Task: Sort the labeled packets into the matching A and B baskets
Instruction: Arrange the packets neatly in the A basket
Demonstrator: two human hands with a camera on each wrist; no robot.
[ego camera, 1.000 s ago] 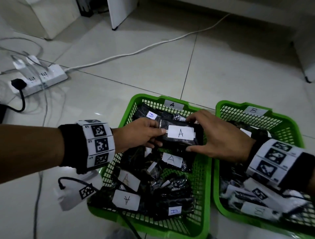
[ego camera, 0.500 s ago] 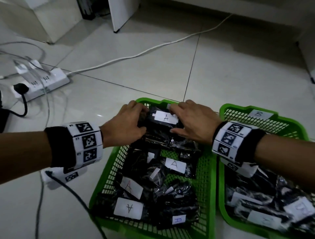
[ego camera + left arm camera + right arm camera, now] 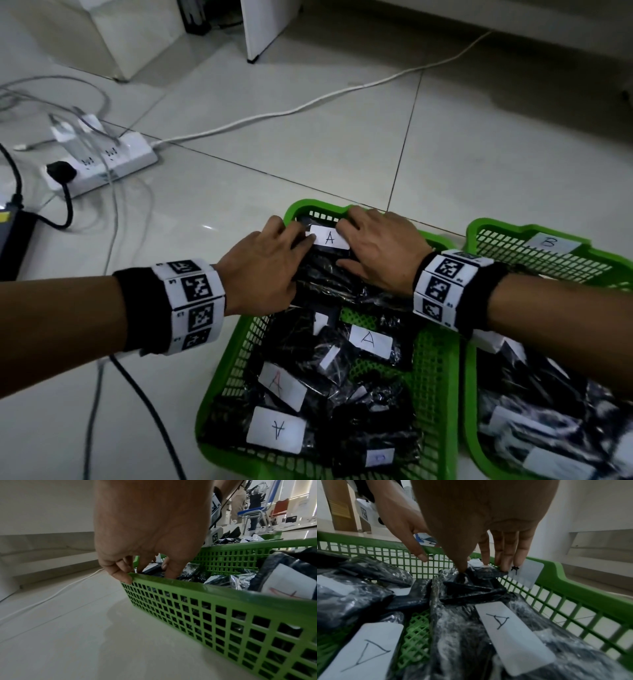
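A black packet with a white "A" label (image 3: 329, 237) lies on the pile at the far end of the green A basket (image 3: 436, 377). My left hand (image 3: 291, 236) rests on its left edge, the fingers bent down over the basket rim (image 3: 205, 586). My right hand (image 3: 352, 222) presses on its right side. In the right wrist view the straight fingers (image 3: 503, 561) and thumb tip push down on the packet (image 3: 481, 573). The green B basket (image 3: 479, 233), with its B label (image 3: 551, 244), stands to the right.
Several more A-labelled black packets (image 3: 370, 341) fill the A basket, and the B basket holds other packets (image 3: 531, 428). On the tiled floor to the left are a white power strip (image 3: 102, 164), a white cable (image 3: 308, 106) and a black cable (image 3: 147, 394). White furniture (image 3: 260, 31) stands beyond.
Both hands carried the A packet from over the middle of the A basket to its far end. It now lies on the pile with the hands flat on it.
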